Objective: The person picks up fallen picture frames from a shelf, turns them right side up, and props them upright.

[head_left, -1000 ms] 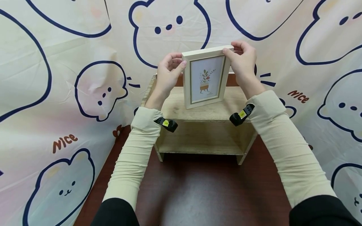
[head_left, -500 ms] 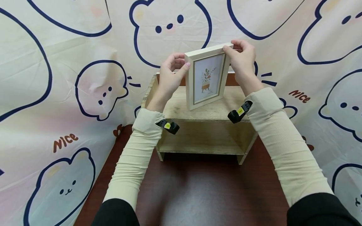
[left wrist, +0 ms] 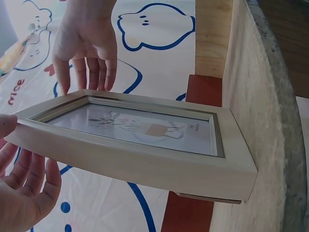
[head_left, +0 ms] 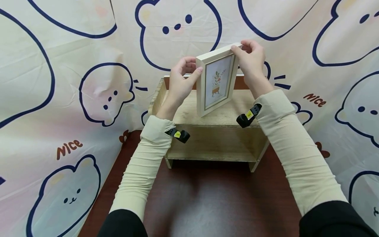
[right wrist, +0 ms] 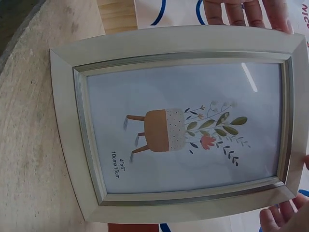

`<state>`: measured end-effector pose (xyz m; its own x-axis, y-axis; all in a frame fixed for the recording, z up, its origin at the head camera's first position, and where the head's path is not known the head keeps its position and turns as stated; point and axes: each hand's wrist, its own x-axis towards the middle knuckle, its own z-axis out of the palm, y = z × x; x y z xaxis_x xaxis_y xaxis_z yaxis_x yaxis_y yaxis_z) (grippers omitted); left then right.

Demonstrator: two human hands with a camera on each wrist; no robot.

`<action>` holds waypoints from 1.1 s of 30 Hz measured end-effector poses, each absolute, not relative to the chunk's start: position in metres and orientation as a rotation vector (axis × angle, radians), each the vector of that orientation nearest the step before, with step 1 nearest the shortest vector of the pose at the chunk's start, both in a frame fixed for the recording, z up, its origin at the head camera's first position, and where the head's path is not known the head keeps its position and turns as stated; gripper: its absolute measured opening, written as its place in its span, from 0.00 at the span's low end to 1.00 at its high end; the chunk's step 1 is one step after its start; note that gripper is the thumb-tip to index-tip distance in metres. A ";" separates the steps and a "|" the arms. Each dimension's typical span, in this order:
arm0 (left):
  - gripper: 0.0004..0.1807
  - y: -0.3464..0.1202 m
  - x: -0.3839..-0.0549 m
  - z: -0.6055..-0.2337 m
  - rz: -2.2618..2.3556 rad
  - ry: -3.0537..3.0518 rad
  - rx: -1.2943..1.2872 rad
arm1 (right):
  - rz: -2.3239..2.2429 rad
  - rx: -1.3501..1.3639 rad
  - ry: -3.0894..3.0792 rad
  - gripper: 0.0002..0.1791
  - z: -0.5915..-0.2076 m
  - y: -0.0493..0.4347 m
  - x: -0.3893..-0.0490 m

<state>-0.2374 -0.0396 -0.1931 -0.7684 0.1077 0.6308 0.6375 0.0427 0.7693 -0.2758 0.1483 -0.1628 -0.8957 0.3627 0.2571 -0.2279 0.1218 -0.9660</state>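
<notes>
A cream picture frame (head_left: 218, 79) stands upright on the top board of a small wooden shelf (head_left: 183, 108), its face angled toward the right. It holds a print (right wrist: 193, 130) of a potted plant on legs. My left hand (head_left: 183, 79) pinches the frame's left edge near the upper corner, thumb in front, fingers behind. At the top right corner my right hand (head_left: 250, 62) grips the frame between thumb and fingers. In the left wrist view the frame's lower end meets the board (left wrist: 260, 121). The back of the frame is mostly hidden.
The shelf has a lower board (head_left: 210, 148) and a raised left side panel (head_left: 157, 93). It stands on a dark red-brown table (head_left: 213, 197). Behind and beside it hangs a cloth (head_left: 112, 49) printed with bear outlines.
The frame has turned on the board, its left edge coming nearer and its face swinging rightward. My left hand has shifted right, my right hand slightly left and up, both keeping hold.
</notes>
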 end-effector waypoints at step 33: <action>0.15 -0.045 -0.240 -0.199 -1.821 -1.941 -0.771 | 2.114 -0.239 -2.092 0.22 -0.159 0.119 -0.265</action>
<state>-0.2403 -0.0446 -0.1994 -0.7826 0.1388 0.6068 0.6145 0.0162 0.7888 -0.2646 0.1189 -0.1586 -0.9748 0.2231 -0.0021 -0.0002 -0.0103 -0.9999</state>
